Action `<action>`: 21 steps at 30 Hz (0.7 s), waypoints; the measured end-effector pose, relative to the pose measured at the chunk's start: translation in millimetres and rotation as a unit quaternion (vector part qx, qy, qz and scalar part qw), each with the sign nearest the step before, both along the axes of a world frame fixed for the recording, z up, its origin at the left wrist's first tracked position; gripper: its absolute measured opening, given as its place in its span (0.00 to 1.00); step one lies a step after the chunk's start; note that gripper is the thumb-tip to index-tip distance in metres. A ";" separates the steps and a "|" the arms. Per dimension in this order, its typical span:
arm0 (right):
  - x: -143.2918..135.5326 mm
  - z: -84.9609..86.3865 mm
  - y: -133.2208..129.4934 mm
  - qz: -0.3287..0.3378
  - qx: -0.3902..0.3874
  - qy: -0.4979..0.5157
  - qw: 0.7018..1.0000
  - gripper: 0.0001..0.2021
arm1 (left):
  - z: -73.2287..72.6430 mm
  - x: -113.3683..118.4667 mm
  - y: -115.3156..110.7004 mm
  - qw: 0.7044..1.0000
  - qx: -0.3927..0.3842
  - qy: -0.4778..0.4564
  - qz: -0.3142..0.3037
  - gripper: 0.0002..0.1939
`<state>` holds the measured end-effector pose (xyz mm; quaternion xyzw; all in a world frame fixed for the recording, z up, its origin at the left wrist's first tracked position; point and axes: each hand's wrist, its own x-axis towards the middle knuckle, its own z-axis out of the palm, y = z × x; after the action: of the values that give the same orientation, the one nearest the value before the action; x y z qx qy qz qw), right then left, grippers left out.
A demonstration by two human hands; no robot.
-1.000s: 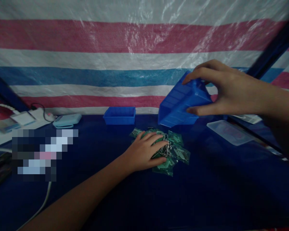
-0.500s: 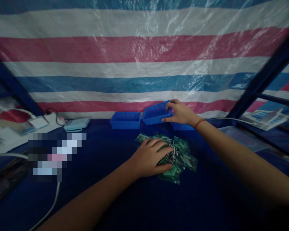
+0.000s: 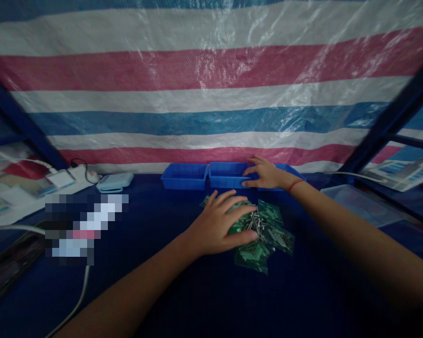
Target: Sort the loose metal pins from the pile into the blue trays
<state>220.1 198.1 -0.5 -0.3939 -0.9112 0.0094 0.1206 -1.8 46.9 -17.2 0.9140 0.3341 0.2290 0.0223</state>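
My left hand (image 3: 215, 227), fingers spread, lies over the left part of a pile of small clear bags with green contents (image 3: 254, 253). Loose metal screws or pins (image 3: 255, 225) show beside its thumb and index finger; what is under the palm is hidden. At the back, my right hand (image 3: 264, 173) has its fingers apart by the right end of the middle blue bin (image 3: 229, 180), which sits flat. Whether the fingertips still touch its rim I cannot tell. Another blue bin (image 3: 285, 171) is partly hidden behind this hand.
A third blue bin (image 3: 184, 182) stands at the left of the row, before a striped plastic sheet (image 3: 211, 103). Further left are a light blue case (image 3: 114, 182), a power strip (image 3: 79, 176) and a white cable (image 3: 84, 286). A clear plastic sheet or tray (image 3: 359, 206) lies at the right.
The middle bin, tilted in my right hand before, now rests level in line with the others. My right hand has loosened its fingers and lowered slightly. My left hand stays over the pile, fingers slightly lifted.
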 end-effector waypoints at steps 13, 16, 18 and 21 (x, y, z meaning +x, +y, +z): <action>6.3 -10.6 -23.4 -0.003 0.091 0.009 0.996 0.11 | -16.9 -64.8 59.8 0.911 0.044 0.022 0.408 0.17; 6.0 -13.2 -27.7 -0.014 0.100 0.020 0.995 0.10 | -16.7 -60.5 60.4 0.913 0.044 0.023 0.405 0.16; 4.1 -13.3 -34.4 -0.030 0.111 0.029 0.993 0.11 | -16.6 -59.2 59.6 0.914 0.044 0.023 0.403 0.16; -3.7 -11.5 -50.5 -0.050 0.160 0.067 0.984 0.15 | -15.9 -56.6 56.5 0.913 0.049 0.018 0.404 0.16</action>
<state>216.4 147.6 -12.0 -0.4129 -0.8699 -0.1163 0.2435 -58.3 103.4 -33.1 0.7049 0.6637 0.2178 -0.1230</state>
